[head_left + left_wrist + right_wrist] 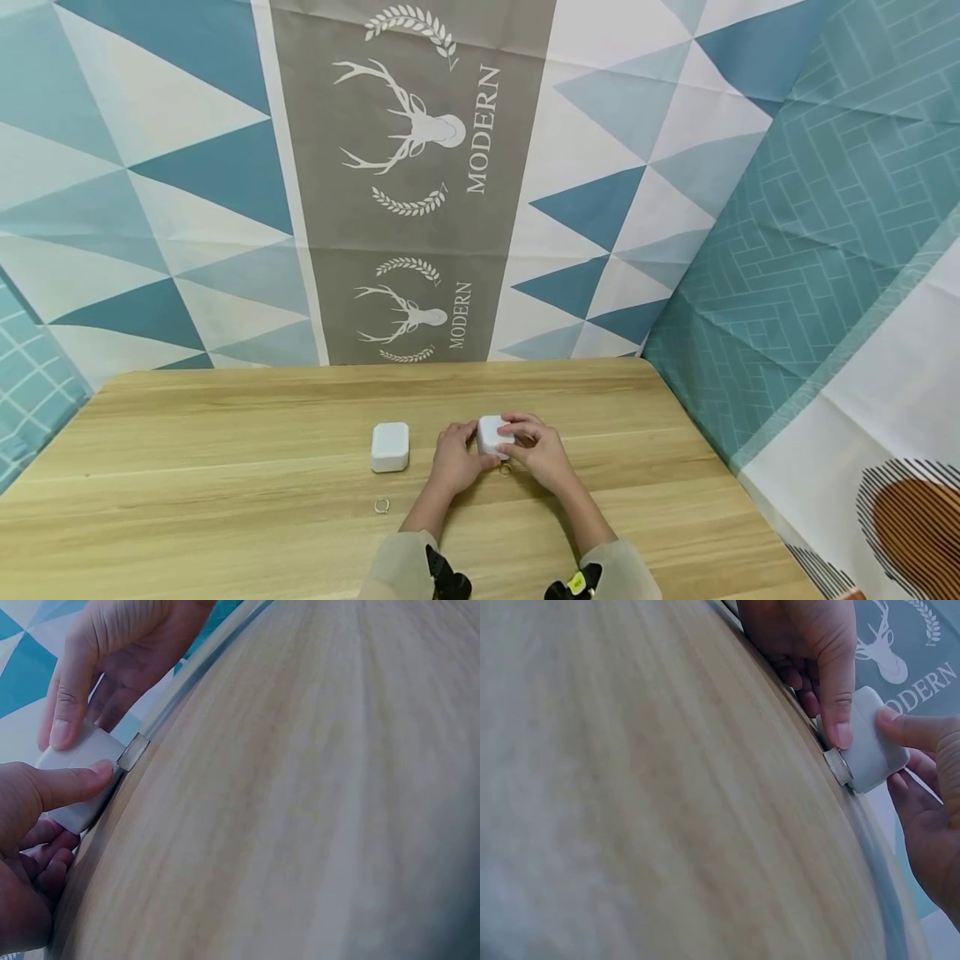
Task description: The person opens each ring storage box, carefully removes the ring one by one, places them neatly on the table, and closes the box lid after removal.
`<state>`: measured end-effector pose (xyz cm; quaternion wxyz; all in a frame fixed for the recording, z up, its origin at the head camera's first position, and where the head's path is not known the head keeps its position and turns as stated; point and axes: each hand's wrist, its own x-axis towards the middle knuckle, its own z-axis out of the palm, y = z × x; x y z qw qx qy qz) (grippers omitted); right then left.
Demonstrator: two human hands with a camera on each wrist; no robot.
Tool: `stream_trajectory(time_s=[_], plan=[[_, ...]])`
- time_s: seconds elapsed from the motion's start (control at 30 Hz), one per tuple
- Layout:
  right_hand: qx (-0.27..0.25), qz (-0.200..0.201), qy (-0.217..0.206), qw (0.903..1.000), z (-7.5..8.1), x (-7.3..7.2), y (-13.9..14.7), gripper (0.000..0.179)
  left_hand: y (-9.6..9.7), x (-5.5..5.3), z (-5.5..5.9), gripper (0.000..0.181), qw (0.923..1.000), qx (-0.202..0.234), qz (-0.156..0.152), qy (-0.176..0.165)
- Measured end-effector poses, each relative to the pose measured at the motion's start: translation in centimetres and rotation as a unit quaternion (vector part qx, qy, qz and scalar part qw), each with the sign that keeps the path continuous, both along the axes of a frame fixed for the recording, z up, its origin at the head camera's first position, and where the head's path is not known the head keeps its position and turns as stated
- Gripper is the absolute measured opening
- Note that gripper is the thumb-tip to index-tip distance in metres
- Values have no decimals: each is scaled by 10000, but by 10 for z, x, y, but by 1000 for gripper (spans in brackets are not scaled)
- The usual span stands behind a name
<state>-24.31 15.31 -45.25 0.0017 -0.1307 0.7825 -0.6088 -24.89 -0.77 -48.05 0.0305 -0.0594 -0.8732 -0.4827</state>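
Both hands are on a small white box (pixel 491 435) with rounded corners, towards the right half of the table. My left hand (pixel 453 458) grips its left side, the thumb (pixel 75 785) laid along the front face. From the right, my right hand (pixel 542 454) pinches it between thumb (pixel 915 729) and fingers. Just in front of this box is a ring (pixel 506 469), which shows as a plain metal band (pixel 133 752) in the left wrist view. A second, similar white box (pixel 390 447) sits to the left, with another ring (pixel 382 505) in front of it.
The wooden table (pixel 225 450) meets a patterned cloth backdrop (pixel 405 183) at its far edge. Another hanging cloth (pixel 795 333) runs along the right side.
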Motion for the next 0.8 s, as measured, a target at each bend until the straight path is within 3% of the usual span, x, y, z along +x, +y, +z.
stream_trajectory(time_s=[0.47, 0.8], plan=[[-32, 82, 254, 9996, 0, 3, 4, 38, 2, 0, -1, 73, 10000, -51, 49, -6], [263, -554, 479, 9970, 4, 3, 5, 27, 0, 1, 0, 75, 9999, -4, 13, -102]])
